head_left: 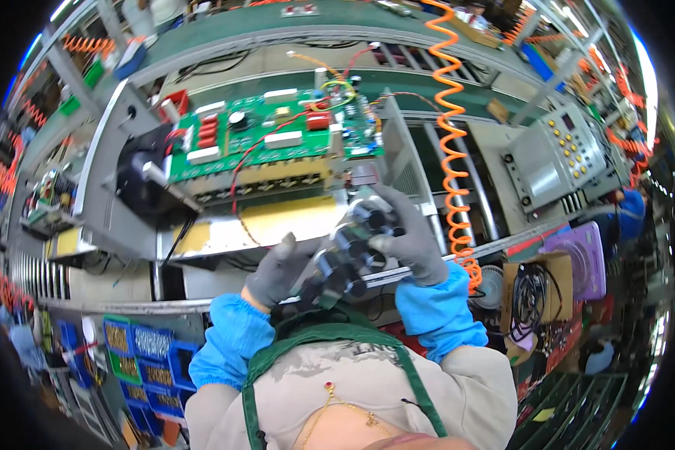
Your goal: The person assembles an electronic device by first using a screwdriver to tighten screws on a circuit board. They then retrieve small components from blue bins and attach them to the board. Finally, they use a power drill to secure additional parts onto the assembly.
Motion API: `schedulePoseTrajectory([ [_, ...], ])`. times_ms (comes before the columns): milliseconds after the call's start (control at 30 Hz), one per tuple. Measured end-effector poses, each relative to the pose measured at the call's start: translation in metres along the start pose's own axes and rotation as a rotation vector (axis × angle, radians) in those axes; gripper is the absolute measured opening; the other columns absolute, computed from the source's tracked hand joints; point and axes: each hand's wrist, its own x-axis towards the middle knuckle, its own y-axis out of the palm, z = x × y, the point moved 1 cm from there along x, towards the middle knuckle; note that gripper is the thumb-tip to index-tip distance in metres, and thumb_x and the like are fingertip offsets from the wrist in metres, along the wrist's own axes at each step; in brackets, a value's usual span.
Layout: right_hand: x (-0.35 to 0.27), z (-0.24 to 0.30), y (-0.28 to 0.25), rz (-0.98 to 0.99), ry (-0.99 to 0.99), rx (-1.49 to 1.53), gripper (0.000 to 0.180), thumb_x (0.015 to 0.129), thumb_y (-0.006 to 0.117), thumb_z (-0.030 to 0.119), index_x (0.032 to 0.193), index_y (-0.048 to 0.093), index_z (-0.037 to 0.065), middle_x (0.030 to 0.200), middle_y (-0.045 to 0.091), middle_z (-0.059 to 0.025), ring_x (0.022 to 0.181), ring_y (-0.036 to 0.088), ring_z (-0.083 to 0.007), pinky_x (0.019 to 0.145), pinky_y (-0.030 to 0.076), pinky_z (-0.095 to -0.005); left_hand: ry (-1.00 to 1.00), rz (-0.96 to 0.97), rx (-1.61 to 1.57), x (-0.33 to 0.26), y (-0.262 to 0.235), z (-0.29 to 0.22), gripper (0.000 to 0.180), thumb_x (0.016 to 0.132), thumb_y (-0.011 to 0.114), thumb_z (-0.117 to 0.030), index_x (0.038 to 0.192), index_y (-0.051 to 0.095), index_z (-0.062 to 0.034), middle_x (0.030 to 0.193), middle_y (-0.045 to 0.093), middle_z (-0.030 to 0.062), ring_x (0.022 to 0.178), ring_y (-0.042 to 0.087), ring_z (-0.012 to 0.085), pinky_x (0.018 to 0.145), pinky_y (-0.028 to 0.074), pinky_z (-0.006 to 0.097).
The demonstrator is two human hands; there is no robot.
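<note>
Between my two grey-gloved hands is a dark assembly with several shiny black, rounded pieces (340,259); blur hides its exact kind. My left hand (280,271) closes around its near left end, thumb raised. Along its right side bends my right hand (412,244), its fingers gripping the upper end. Just beyond it stands an open grey metal housing (103,176). Inside sits a green circuit board (259,154) with red and white components and a red wire across it. A black rounded part (146,176) lies at the board's left.
An orange coiled air hose (450,142) hangs right of the housing. Farther right is a grey unit with yellow buttons (559,161). A cardboard box of black cables (559,277) and a small fan (490,285) stand nearby. Blue parts bins (154,341) are at lower left.
</note>
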Motion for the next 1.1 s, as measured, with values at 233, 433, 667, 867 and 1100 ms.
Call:
schedulePoseTrajectory([
  [233, -0.014, -0.03, 0.001, -0.202, 0.189, -0.128, 0.065, 0.07, 0.068, 0.01, 0.129, 0.045, -0.003, 0.11, 0.058, -0.0133, 0.099, 0.058, -0.0196, 0.085, 0.048, -0.0309, -0.005, -0.092, 0.229, -0.02, 0.01, 0.008, 0.098, 0.071, 0.067, -0.055, 0.141, 0.031, 0.0033, 0.128, 0.05, 0.0133, 0.113, 0.051, 0.0208, 0.097, 0.04, 0.033],
  [433, -0.026, -0.08, -0.009, -0.231, 0.228, -0.075, 0.06, 0.072, 0.064, 0.009, 0.128, 0.046, -0.003, 0.111, 0.057, -0.0112, 0.1, 0.057, -0.0195, 0.088, 0.047, -0.0317, -0.079, -0.167, 0.373, -0.018, -0.019, 0.023, 0.073, 0.083, 0.063, -0.038, 0.138, 0.035, 0.0014, 0.124, 0.053, 0.0122, 0.111, 0.054, 0.0182, 0.094, 0.046, 0.033],
  [667, -0.024, -0.064, 0.009, -0.25, 0.219, 0.115, 0.05, 0.079, 0.056, 0.011, 0.127, 0.046, 0.0, 0.105, 0.058, -0.0072, 0.094, 0.057, -0.0139, 0.082, 0.049, -0.0286, -0.002, -0.282, 0.085, -0.027, -0.014, 0.007, 0.07, 0.082, 0.065, -0.033, 0.135, 0.04, 0.0052, 0.124, 0.055, 0.0144, 0.109, 0.058, 0.0216, 0.095, 0.047, 0.037],
  [867, -0.027, -0.016, 0.001, 0.097, -0.168, -0.629, 0.089, 0.053, 0.085, 0.015, 0.13, 0.042, 0.005, 0.118, 0.052, -0.0129, 0.105, 0.056, -0.0287, 0.088, 0.049, -0.0364, 0.124, -0.268, 0.248, -0.04, -0.022, 0.009, 0.059, 0.075, 0.068, -0.02, 0.126, 0.051, 0.0047, 0.112, 0.063, 0.0112, 0.102, 0.059, 0.0171, 0.089, 0.047, 0.03],
  [1100, -0.018, -0.009, -0.002, 0.233, -0.241, -0.594, 0.059, 0.052, 0.068, 0.0, 0.107, 0.05, 0.005, 0.105, 0.054, -0.0115, 0.095, 0.057, -0.0257, 0.081, 0.049, -0.0354, 0.013, -0.51, 0.618, -0.059, -0.019, -0.018, 0.059, 0.074, 0.071, -0.027, 0.121, 0.054, 0.0038, 0.1, 0.064, 0.0084, 0.087, 0.059, 0.014, 0.08, 0.048, 0.03],
])
